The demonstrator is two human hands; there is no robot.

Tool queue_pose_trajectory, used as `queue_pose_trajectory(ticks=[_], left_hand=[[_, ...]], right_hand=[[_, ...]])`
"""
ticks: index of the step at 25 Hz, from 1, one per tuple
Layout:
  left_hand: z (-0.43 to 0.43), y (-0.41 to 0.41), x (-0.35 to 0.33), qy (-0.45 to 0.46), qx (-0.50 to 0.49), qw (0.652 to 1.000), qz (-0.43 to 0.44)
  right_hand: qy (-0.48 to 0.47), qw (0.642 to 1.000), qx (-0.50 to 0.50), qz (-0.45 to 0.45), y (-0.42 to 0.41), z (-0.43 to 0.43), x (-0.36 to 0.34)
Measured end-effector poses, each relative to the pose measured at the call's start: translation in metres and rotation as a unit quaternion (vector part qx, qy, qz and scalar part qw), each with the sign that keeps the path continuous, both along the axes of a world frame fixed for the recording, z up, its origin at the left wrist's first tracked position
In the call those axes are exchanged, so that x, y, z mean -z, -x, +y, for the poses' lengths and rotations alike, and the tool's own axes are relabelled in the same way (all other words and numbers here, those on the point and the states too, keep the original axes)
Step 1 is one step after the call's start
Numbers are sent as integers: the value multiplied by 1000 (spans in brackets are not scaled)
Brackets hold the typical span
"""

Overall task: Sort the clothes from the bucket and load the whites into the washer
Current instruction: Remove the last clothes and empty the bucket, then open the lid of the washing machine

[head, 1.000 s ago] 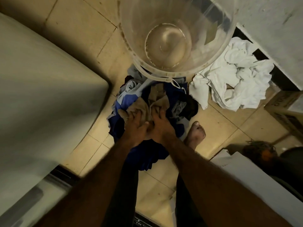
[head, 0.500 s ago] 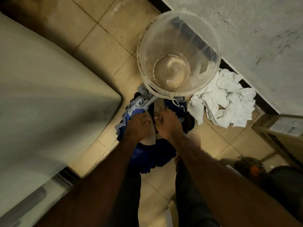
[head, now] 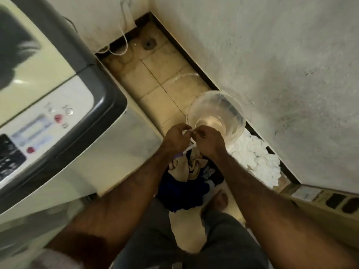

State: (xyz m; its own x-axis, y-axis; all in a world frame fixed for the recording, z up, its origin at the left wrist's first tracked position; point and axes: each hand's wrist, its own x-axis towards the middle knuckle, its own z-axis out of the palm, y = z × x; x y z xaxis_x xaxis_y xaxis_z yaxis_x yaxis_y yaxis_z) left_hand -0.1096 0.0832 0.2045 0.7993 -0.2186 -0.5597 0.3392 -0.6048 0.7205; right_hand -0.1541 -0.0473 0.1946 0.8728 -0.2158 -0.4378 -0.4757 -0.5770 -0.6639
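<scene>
Head cam: vs 0.5 s ago, both hands are up off the coloured pile [head: 180, 189], lifting a beige garment [head: 186, 167]. L hand [head: 175, 135] & R hand [head: 208, 141] pinch its top edge, fingers curled, almost touching, over the bucket [head: 239, 118] rim. Whites [head: 254, 158] lie on the floor by the wall, just beside the bucket; washer [head: 58, 113] at L.

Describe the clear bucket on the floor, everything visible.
The bucket is round, clear, cloudy plastic, opening upward, apparently empty. It stands on the tiled floor beside the wall's skirting. The white pile lies against its near right side. The left hand and right hand, pinching a garment, cover part of its near rim.
</scene>
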Motion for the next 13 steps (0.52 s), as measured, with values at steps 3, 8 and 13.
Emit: queue_pose_trajectory(ticks=[3, 8, 13], left_hand=[[15, 15, -82, -2, -1, 997, -76], [88, 56, -179, 66, -128, 977, -156], [202, 83, -215, 56, -275, 937, -207]], right_hand=[[1, 997, -12, -78, 2, 16, -74], [-64, 983, -100, -144, 3, 76, -163], [-76, 945, -268, -172, -9, 172, -216]])
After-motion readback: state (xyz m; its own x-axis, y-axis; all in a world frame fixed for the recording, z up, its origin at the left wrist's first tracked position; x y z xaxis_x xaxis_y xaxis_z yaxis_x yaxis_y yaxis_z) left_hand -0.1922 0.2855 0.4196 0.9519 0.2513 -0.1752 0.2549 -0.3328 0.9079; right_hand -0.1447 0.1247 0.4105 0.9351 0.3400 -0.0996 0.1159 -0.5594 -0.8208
